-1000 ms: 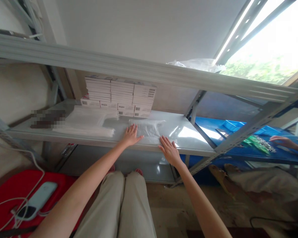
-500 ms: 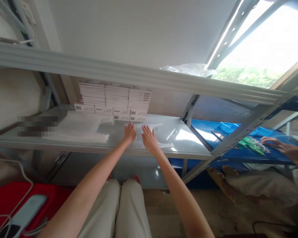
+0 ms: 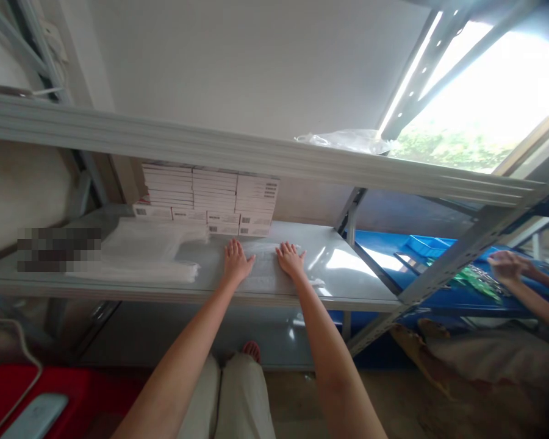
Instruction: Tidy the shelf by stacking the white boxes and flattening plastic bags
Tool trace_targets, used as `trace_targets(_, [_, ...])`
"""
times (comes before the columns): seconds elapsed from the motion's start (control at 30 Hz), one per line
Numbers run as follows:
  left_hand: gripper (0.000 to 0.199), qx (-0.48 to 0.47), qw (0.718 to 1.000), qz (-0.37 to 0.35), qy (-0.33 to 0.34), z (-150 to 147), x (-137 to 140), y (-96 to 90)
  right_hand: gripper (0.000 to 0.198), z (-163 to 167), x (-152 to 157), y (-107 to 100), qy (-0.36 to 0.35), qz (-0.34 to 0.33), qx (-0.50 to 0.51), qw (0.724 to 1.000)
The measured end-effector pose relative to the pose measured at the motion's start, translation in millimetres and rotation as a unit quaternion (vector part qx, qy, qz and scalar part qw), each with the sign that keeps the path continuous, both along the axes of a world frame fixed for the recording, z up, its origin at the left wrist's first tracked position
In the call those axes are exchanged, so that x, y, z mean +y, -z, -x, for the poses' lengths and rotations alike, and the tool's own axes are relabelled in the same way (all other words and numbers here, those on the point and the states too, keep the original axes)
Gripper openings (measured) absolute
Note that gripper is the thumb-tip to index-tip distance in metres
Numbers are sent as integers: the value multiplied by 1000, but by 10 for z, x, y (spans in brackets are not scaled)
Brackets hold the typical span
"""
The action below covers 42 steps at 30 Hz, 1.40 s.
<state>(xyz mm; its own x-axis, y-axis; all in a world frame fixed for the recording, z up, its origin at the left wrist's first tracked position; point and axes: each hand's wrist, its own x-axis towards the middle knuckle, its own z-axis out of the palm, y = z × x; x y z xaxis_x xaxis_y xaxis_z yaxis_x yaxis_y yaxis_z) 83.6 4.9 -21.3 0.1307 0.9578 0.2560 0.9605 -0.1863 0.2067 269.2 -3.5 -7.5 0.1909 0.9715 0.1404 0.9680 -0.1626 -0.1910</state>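
Note:
My left hand (image 3: 236, 262) lies flat with its fingers stretched out, at the left side of a thin clear plastic bag (image 3: 264, 266) on the grey shelf (image 3: 302, 289). On the bag's right part rests my right hand (image 3: 291, 258), palm down and fingers extended. Neither hand grips anything. To the left lies a stack of white plastic bags (image 3: 137, 247), its handle ends pointing towards my left hand. Behind the hands stand several stacked white boxes (image 3: 215, 195) with printed labels.
An upper shelf beam (image 3: 238, 147) crosses in front of me, with a clear plastic bag (image 3: 348, 140) on it. At right, a co-worker's hands (image 3: 507, 266) are beside a green bag (image 3: 478, 283) on a blue shelf. A red surface (image 3: 64, 396) is at lower left.
My hands have moved apart across the clear bag, the left going left and the right going right. The view has tilted slightly upward. The co-worker's hands have come together.

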Motion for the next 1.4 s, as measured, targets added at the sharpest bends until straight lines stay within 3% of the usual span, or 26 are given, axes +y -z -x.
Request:
trace_targets(0.13, [78,-4,1000,9,-16,18,-17,-24,56,-210,28,29,55,12,13,998])
trace_targets(0.3, [76,-19,1000,-7,-23,21,-32,-19,58,-202,47,82,70,7,19,997])
trace_targets(0.43, [64,-41,996,-84,-3,17,-95,-100,57,-198,31,105,66,-10,35,997])
trace_targets(0.57, [41,-80,975,-184,99,54,-185,-238,53,-173,-24,28,68,-87,50,993])
trace_targets(0.7, [34,-118,966,-153,174,97,-204,-271,48,-2,-204,-183,37,-211,13,977])
trace_targets(0.77, [38,-122,964,-133,195,101,-193,-243,47,153,-372,-249,-12,-236,-6,972])
trace_targets(0.83, [43,-110,964,-114,213,97,-184,-201,49,320,-570,-239,-81,-216,-17,973])
trace_targets(0.93, [52,-75,970,-54,225,91,-186,-137,52,489,-830,-111,-156,-124,-29,980])
trace_targets(1.1, [65,-33,977,32,208,109,-203,-106,60,358,-1030,42,-126,-4,-21,992])
trace_targets(1.3, [70,-24,976,53,212,126,-223,-133,58,-56,-1184,2,-86,23,-37,995])
trace_targets(1.4, [63,-38,978,24,204,106,-257,-135,56,-153,-1236,20,-78,25,-41,996])
